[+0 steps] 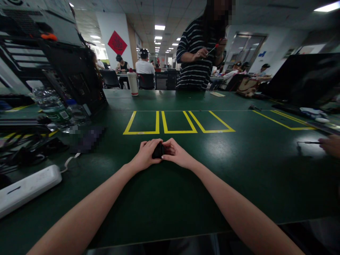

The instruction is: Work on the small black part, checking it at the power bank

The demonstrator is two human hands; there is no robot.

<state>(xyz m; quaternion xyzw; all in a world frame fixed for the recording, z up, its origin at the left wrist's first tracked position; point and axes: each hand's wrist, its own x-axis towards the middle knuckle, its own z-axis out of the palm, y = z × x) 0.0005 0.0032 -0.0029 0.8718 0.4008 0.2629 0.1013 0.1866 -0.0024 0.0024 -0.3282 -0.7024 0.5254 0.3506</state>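
Note:
A small black object [157,151] is held between both hands, low over the green table [170,198]; its kind I cannot make out. My left hand [146,152] wraps its left side, fingers over the top and thumb below. From the right, my right hand [176,152] closes on it, with the thumb at its lower edge and the fingers behind. Much of the object is hidden by the fingers. Just beyond the hands, yellow tape [180,131] marks several outlined boxes on the table.
On the left are a white power strip [29,189], plastic bottles [53,106] and a black computer case [77,78]. A cup [133,83] stands at the far edge. Across the table, a person in a striped top [193,53] holds a thin tool. Another person's hand [330,145] enters at right.

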